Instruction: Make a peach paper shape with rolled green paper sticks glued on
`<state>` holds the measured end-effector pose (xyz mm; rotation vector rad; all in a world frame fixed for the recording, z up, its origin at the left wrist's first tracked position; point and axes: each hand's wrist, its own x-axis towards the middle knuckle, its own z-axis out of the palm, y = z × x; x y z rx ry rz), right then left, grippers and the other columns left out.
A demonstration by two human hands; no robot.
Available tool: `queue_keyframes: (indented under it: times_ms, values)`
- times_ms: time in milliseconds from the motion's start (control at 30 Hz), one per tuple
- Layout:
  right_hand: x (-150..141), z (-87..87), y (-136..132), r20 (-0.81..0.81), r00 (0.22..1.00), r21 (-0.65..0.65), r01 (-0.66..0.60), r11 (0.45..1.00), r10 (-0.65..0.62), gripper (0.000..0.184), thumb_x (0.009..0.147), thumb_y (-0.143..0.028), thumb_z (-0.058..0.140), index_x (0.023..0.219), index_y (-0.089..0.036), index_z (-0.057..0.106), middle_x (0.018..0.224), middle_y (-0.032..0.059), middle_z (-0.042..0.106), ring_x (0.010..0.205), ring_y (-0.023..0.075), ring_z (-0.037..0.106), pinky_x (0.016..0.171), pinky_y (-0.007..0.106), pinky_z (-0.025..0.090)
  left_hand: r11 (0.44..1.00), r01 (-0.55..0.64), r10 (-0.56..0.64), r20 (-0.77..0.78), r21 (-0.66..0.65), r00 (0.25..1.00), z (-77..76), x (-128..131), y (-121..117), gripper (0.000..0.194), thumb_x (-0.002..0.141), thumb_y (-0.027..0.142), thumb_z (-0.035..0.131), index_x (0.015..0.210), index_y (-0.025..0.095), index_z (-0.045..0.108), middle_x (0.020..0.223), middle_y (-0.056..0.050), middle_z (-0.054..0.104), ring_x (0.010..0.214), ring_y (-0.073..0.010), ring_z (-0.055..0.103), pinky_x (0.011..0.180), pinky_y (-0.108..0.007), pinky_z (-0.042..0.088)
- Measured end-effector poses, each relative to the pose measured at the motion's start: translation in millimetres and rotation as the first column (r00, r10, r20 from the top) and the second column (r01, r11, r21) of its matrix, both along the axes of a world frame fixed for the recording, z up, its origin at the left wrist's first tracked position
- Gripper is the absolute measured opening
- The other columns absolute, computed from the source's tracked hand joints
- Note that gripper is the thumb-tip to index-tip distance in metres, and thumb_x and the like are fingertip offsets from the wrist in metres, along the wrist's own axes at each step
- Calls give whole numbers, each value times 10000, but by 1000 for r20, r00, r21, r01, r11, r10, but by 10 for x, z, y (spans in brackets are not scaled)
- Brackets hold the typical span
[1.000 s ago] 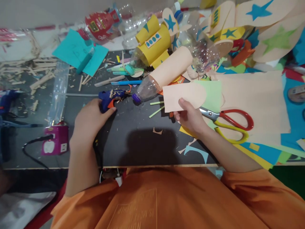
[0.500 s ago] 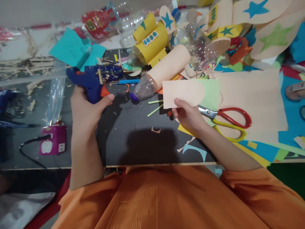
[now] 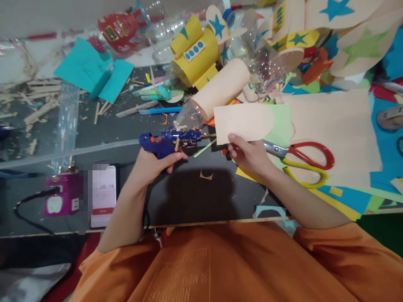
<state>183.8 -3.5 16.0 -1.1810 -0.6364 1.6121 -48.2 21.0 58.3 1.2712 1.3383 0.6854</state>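
My left hand (image 3: 157,165) is wrapped round the handle of a blue hot glue gun (image 3: 171,141); a long clear glue stick (image 3: 103,147) trails from its back. The gun's nozzle points right and meets the left edge of a peach paper piece (image 3: 241,121) with one rounded end; whether they touch I cannot tell. Between thumb and fingers my right hand (image 3: 248,155) pinches that piece by its lower edge. Under and beside it lie green paper (image 3: 281,121) and scissors (image 3: 310,154) with one red and one yellow handle loop. A bottle wrapped in peach paper (image 3: 223,88) lies just behind.
Yellow paper-covered bottles (image 3: 197,54) and star-decorated paper shapes (image 3: 365,48) crowd the back. A phone (image 3: 103,195) and a purple charger block (image 3: 61,193) with a black cable sit at left. Wood slivers (image 3: 44,111) litter the far left. A large peach sheet (image 3: 340,134) covers the right side.
My left hand has brought the glue gun right and toward me, up to the peach paper's edge. The phone at left has come into view. My right hand stays nearly still.
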Motion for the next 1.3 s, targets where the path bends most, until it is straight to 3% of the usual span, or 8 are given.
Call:
queue_keyframes:
  times_ms: [233,433,767,1300]
  values:
    - [33,-58,-37,165,982,81,-103,991,89,419,824,-546,633,592,-202,573,536,-40,551,449,64,440,470,234,337,999,15,-17,-54,-41,998,21,2,-13,170,622,294,718,626,163,610,621,-24,690,382,-72,460,414,-227,396]
    - [45,-77,-63,276,954,89,-151,985,121,455,847,-575,597,585,-203,579,500,-39,514,468,84,437,514,259,341,999,-11,6,-122,-37,992,36,4,-17,141,584,275,675,578,181,569,538,10,626,408,-88,472,445,-229,415]
    - [52,-73,-67,315,939,95,-178,979,140,479,859,-594,570,583,-202,582,489,-38,500,467,88,428,513,266,331,999,35,-46,-307,-41,951,16,-6,-15,147,585,307,622,526,198,541,486,16,555,450,-116,473,472,-240,409]
    - [55,-66,-66,346,926,80,-189,979,150,483,842,-621,572,590,-209,571,482,-39,487,470,93,425,507,261,343,1000,15,-16,-254,-7,967,-44,-43,-14,144,565,270,645,506,193,538,480,20,541,422,-100,440,436,-232,346]
